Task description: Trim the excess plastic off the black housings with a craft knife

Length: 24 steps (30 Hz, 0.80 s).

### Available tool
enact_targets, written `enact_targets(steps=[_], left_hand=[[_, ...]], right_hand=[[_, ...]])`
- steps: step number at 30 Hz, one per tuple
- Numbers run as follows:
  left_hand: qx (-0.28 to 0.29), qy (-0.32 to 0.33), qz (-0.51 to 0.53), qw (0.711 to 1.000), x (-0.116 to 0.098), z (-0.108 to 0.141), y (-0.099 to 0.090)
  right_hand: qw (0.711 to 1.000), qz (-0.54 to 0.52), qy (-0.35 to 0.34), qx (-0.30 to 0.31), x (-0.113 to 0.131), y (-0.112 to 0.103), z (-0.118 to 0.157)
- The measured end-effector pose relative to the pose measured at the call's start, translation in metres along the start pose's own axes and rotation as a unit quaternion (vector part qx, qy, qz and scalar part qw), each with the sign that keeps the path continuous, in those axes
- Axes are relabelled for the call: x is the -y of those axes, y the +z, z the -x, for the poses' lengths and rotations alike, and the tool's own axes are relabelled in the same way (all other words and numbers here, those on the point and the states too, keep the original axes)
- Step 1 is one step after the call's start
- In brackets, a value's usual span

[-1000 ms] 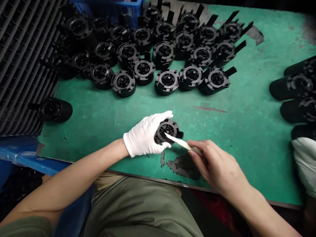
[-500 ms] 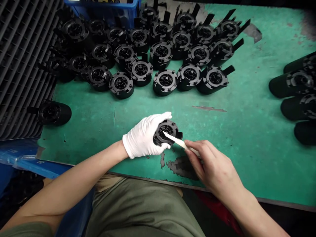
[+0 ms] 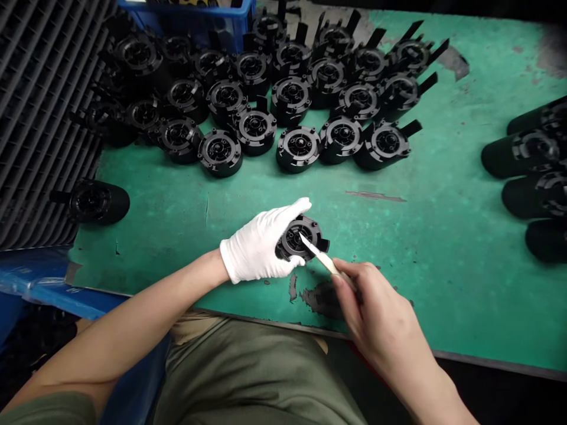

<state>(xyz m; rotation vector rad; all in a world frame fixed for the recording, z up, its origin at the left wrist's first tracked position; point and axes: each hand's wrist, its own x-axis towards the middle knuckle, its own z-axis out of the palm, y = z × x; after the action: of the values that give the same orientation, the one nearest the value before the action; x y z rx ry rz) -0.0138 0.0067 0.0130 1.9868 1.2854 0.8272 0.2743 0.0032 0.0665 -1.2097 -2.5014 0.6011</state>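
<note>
My left hand [image 3: 263, 245], in a white glove, is wrapped round a black plastic housing [image 3: 295, 237] above the green table [image 3: 452, 236]. The housing's round, ribbed end faces up, and a short tab sticks out at its right side. My bare right hand [image 3: 378, 307] grips a knife [image 3: 325, 260] with a pale handle and a narrow pointed blade. The blade's tip lies over the inner ribs of the housing's face; whether it touches them I cannot tell. Part of the handle is hidden in my right fingers.
Several similar black housings [image 3: 299, 147] stand crowded along the back. A lone housing [image 3: 100, 202] lies at the left, and more dark cylinders [image 3: 509, 159] lie at the right edge. Behind is a blue bin [image 3: 190, 26]; dark slatted racking [image 3: 39, 118] rises at the left.
The knife tip has shifted slightly right across the housing's face, and my right hand has turned and dropped a little lower. My left hand keeps its hold on the housing.
</note>
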Motion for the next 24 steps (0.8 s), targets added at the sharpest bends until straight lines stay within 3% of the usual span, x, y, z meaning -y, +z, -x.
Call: enact_targets(steps=[4,7,10,12,20,24], left_hand=[[0.095,0.005,0.007,0.995,0.005,-0.007,-0.03],[0.032,0.021,0.007,0.999,0.008,-0.002,-0.04],[-0.061,-0.003,0.011,0.998,0.005,0.011,-0.029],[-0.091,-0.018,0.011,0.996,0.002,0.019,-0.018],[-0.131,-0.052,-0.064,0.988,0.003,0.015,0.009],[-0.13,-0.081,-0.055,0.987,0.001,0.012,0.01]], right_hand=[[0.999,-0.03,-0.009,-0.019,-0.019,-0.019,-0.004],[0.997,0.02,-0.071,-0.015,-0.04,-0.031,-0.016],[0.994,0.037,-0.101,-0.009,-0.051,-0.034,-0.03],[0.995,0.03,-0.095,-0.007,-0.049,-0.031,-0.039],[0.983,-0.026,-0.18,0.025,-0.022,-0.002,-0.099],[0.982,-0.02,-0.165,0.084,-0.015,0.003,-0.119]])
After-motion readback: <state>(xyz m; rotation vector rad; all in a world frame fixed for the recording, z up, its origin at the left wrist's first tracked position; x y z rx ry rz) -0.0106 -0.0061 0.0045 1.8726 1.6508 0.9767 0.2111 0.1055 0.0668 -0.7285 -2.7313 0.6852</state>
